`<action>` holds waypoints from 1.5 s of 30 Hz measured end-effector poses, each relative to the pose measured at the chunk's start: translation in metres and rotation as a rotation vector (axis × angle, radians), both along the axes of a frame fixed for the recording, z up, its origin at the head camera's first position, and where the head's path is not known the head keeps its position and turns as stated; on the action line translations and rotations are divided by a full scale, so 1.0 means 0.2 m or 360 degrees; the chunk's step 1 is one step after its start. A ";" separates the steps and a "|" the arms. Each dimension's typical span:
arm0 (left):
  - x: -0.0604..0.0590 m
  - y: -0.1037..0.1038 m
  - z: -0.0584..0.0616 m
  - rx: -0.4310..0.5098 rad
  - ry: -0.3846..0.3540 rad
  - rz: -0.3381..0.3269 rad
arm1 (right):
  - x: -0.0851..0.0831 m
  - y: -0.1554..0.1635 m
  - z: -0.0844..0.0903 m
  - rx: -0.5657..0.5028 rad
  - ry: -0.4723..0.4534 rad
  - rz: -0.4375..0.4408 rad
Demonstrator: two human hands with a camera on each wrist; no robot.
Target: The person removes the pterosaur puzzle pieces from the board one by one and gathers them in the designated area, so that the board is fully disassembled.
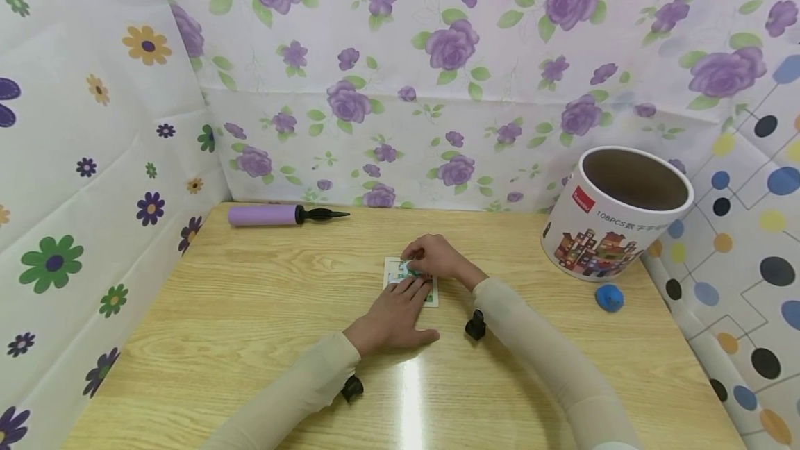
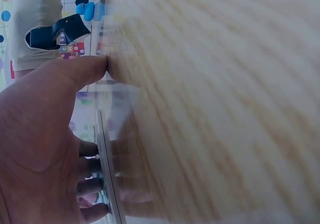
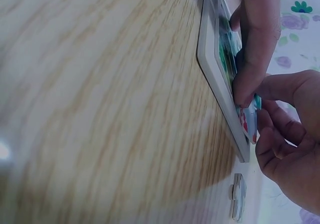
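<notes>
Right wrist view — picture board (image 3: 218, 84) beneath left fingers (image 3: 257, 44).

The puzzle board (image 3: 212, 69) lies flat, a thin rectangle with a pale raised rim and rounded corners. Inside that rim shows a picture (image 3: 227, 54) in green, light blue and red, much of it covered. A small teal-edged piece (image 3: 258, 102) is pinched just above the board's surface, within its rim. A loose, knobbed piece (image 3: 240, 198) lies outside the board, near one corner, not touching it.
</notes>
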State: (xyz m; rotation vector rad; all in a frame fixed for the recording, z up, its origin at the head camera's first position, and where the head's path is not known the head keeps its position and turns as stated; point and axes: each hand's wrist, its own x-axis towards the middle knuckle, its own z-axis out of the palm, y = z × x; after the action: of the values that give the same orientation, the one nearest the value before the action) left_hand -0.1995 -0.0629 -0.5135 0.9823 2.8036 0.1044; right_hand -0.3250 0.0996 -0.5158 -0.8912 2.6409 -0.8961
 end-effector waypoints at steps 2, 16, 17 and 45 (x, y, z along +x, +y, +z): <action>0.00 0.00 0.00 -0.0001 -0.0006 0.0001 | 0.00 0.00 0.00 0.0002 0.0007 0.0003; -0.01 0.01 0.00 -0.0021 -0.0037 -0.0005 | 0.00 0.01 -0.01 -0.0005 0.0032 0.0021; 0.00 0.01 0.00 -0.0027 -0.0037 -0.0011 | 0.00 0.01 -0.01 -0.0016 0.0029 0.0020; 0.00 0.00 -0.01 -0.0008 -0.0066 0.0003 | 0.02 0.13 0.05 -0.0123 0.0049 -0.0172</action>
State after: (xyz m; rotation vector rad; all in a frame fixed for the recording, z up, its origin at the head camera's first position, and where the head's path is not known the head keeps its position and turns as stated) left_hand -0.1992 -0.0629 -0.5156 0.9651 2.7658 0.1163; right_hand -0.3214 0.1262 -0.5054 -0.7917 2.7202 -1.0245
